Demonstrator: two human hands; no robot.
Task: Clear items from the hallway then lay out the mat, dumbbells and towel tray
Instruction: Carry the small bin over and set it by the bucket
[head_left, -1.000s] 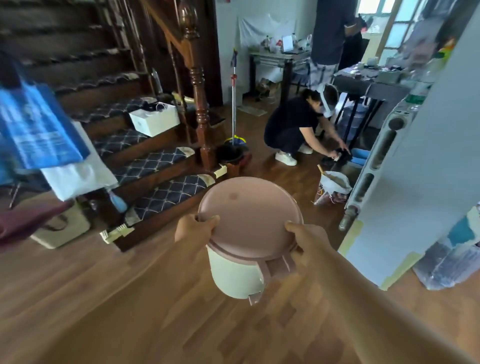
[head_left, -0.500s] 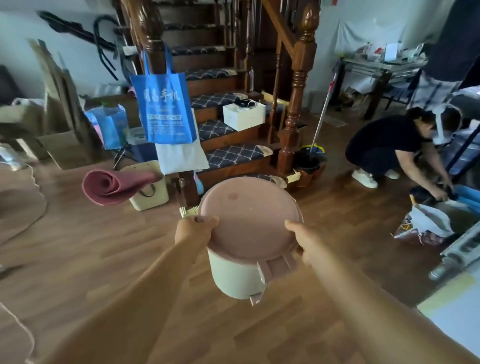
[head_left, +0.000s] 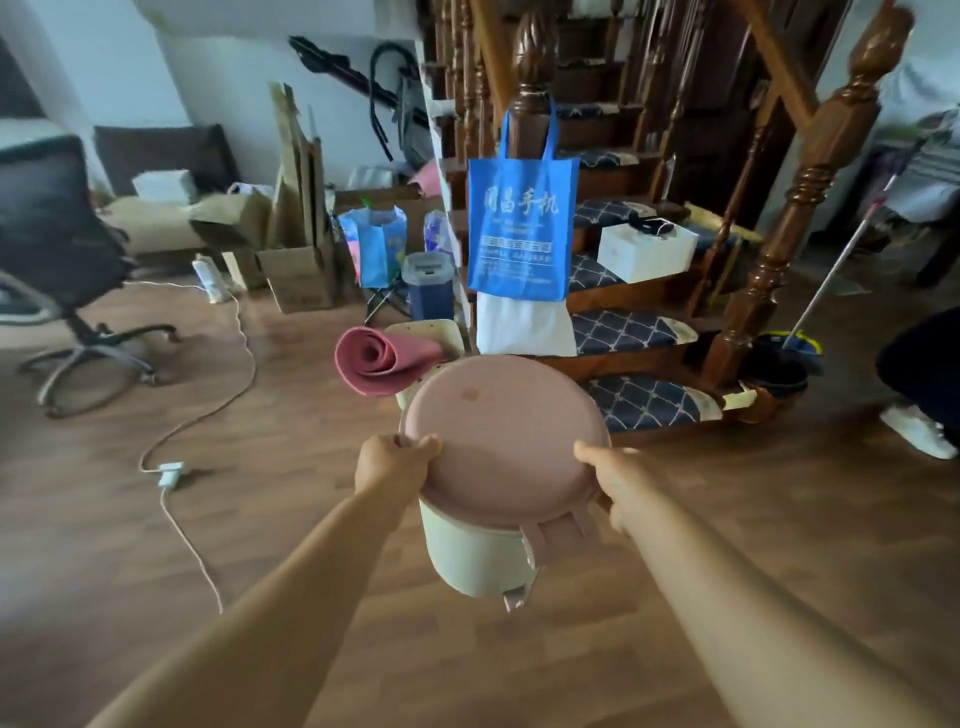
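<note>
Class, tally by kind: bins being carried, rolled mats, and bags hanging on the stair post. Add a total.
bin: 1
mat: 1
bags: 2 (blue bag, white bag)
Total: 4

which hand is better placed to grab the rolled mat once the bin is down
Left, probably. The mat lies ahead and left of the bin, nearer the left hand; the right hand grips the bin's far side.
</note>
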